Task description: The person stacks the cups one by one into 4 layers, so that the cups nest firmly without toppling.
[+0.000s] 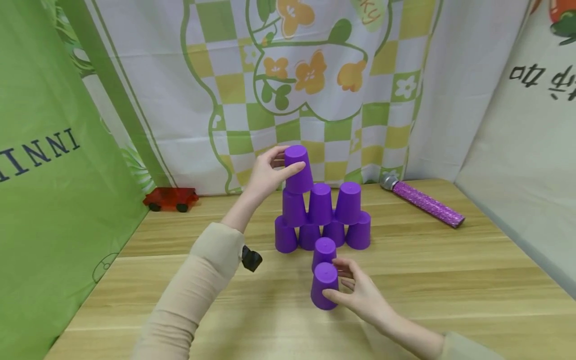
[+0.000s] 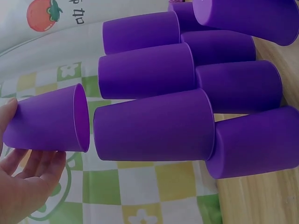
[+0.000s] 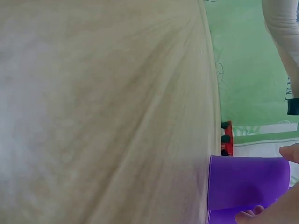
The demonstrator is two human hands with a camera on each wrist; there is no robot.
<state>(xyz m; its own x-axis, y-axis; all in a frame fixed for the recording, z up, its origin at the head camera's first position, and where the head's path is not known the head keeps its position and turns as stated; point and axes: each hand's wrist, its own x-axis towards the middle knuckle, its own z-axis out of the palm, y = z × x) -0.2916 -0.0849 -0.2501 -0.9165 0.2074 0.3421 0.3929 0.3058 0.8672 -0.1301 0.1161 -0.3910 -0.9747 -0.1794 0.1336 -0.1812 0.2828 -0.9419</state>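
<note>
Our left hand [image 1: 265,175] holds the top cup [image 1: 298,169] with curled fingers, just above the purple cup pile [image 1: 321,217]. Our right hand [image 1: 360,292] curls round the near cup [image 1: 324,286] on the table [image 1: 450,280]. Another loose cup [image 1: 324,252] stands right behind it.

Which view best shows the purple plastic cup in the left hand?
The head view: the purple plastic cup sits whole atop the purple cup pyramid, gripped by the left hand. Left wrist shows it close, sideways. Right wrist misses it.
</note>
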